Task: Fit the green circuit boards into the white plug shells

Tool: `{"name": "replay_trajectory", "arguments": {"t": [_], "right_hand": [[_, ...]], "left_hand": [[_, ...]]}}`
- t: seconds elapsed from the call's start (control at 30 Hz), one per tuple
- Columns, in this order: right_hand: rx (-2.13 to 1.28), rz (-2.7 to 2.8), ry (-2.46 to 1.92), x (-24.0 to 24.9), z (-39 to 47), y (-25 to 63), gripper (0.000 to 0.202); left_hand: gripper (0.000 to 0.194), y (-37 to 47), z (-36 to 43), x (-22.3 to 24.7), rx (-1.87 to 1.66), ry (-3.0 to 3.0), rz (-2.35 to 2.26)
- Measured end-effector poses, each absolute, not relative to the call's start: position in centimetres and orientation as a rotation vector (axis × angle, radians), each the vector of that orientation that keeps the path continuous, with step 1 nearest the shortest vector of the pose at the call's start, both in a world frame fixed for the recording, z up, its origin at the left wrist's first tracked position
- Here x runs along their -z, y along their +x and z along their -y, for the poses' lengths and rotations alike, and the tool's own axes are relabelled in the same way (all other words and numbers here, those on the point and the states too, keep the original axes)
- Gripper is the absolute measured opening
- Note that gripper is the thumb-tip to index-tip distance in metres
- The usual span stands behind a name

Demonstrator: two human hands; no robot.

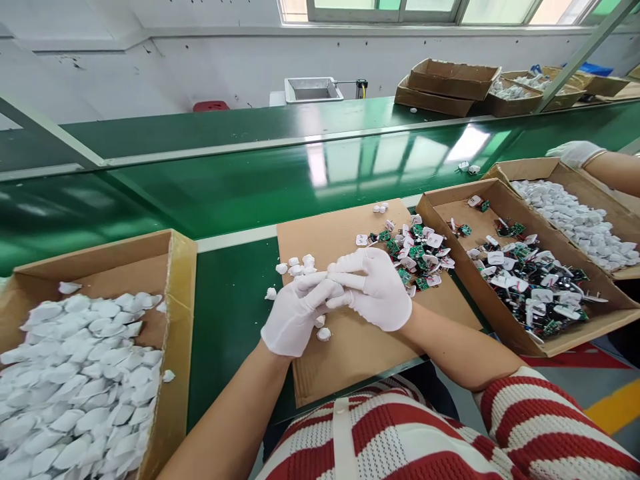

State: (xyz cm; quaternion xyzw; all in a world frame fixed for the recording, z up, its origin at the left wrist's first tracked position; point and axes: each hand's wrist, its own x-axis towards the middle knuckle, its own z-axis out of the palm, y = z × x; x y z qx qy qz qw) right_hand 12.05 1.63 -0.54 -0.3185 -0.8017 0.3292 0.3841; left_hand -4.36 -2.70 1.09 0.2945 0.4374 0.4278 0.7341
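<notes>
My left hand (pixel 295 313) and my right hand (pixel 373 290), both in white gloves, meet over a cardboard sheet. Their fingers are closed together around a small white plastic piece (pixel 336 291), mostly hidden by the fingertips. Just beyond my left hand lies a cluster of small white pieces (pixel 300 265). A few more, such as one white piece (pixel 324 334), lie below the fingers. To the right of my right hand is a heap of small green circuit boards (pixel 417 252) with wires and white plates.
The cardboard sheet (pixel 350 363) lies on the green bench. At left stands a box (pixel 179 333) of white shells; at right, a box (pixel 453 273) of circuit assemblies. Beyond it is another box (pixel 530 170) of white parts, near another person's gloved hand (pixel 577 153). A green conveyor (pixel 250 193) runs behind.
</notes>
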Motion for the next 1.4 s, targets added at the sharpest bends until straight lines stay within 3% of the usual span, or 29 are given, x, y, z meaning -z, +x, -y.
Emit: {"name": "replay_trajectory", "arguments": {"t": [0.17,0.33,0.43,0.57,0.7,0.77,0.97,1.1,1.27,1.4], "right_hand": [[-0.853,1.987,-0.763,-0.5,-1.9,12.9,0.041],[-1.398,1.655,-0.879,-0.4,-1.3,12.7,0.049],[-1.458,1.619,-0.916,-0.1,-1.1,12.5,0.044],[-1.36,1.68,-0.854,0.0,-1.1,12.7,0.048],[-1.144,1.731,-0.936,0.0,-0.9,13.0,0.025],[-0.99,1.76,-0.909,0.0,-0.8,13.0,0.024],[-0.373,2.114,-0.689,-0.3,-0.8,13.2,0.058],[0.047,2.252,-0.624,-0.4,-1.0,12.9,0.053],[0.125,2.149,-0.792,0.3,-0.8,12.3,0.08],[0.025,2.203,-0.777,0.8,-0.4,12.5,0.073]], "left_hand": [[0.041,-4.6,2.5,-0.7,-0.93,0.617,-0.841],[0.041,-4.5,2.4,0.0,-0.975,0.475,-0.821],[0.042,-4.4,2.4,0.2,-0.95,0.431,-0.833],[0.039,-4.3,2.5,0.1,-0.918,0.433,-0.814],[0.04,-4.2,2.5,0.1,-0.897,0.474,-0.76],[0.036,-4.1,2.6,0.1,-0.917,0.452,-0.739],[0.028,-3.9,2.7,0.1,-0.999,0.427,-0.722],[0.027,-3.9,2.7,0.0,-1.028,0.442,-0.726],[0.033,-4.2,2.6,0.3,-1.008,0.52,-0.745],[0.034,-4.4,2.7,0.3,-1.008,0.543,-0.77]]}}
